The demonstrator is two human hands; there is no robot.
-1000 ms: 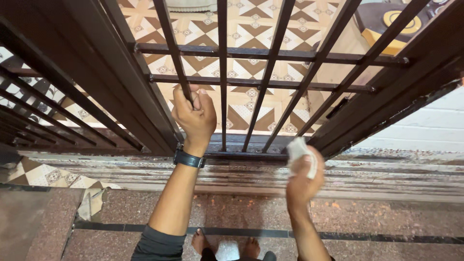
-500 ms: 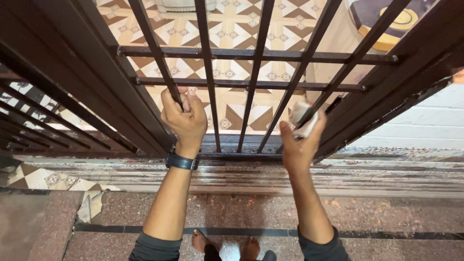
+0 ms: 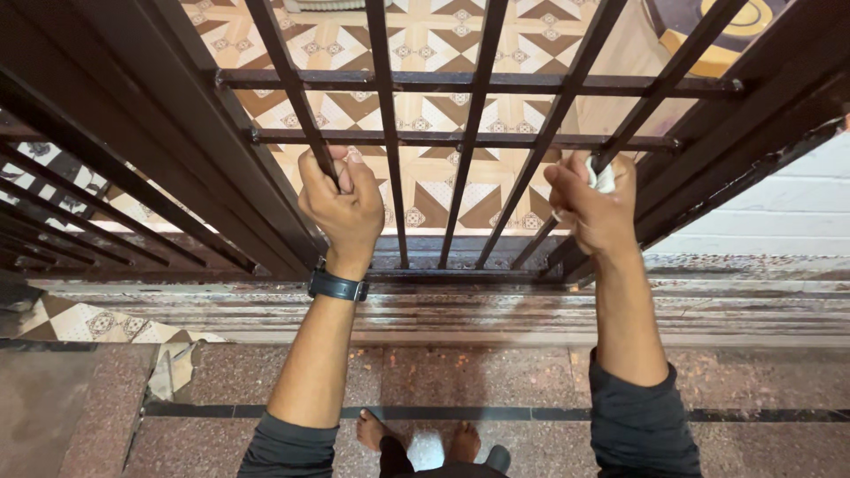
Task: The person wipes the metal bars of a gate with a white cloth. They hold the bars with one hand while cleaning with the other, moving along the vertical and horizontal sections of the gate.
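A dark brown metal gate (image 3: pixel 478 85) with upright bars and two cross rails fills the upper view. My left hand (image 3: pixel 342 202), a black watch on its wrist, is closed around one upright bar just under the lower cross rail. My right hand (image 3: pixel 595 208) grips a white cloth (image 3: pixel 604 178) and presses it around another upright bar further right, also just below the lower rail. Only a small part of the cloth shows between my fingers.
Patterned brown and cream floor tiles (image 3: pixel 425 44) lie beyond the gate. A worn stone threshold (image 3: pixel 460 310) runs below it. Speckled reddish flooring (image 3: pixel 478 381) and my bare feet (image 3: pixel 416 438) are at the bottom. A white wall (image 3: pixel 779 212) stands at right.
My right hand has risen with the cloth from the gate's bottom frame up a bar to just below the lower cross rail. My left hand has kept its hold on its bar.
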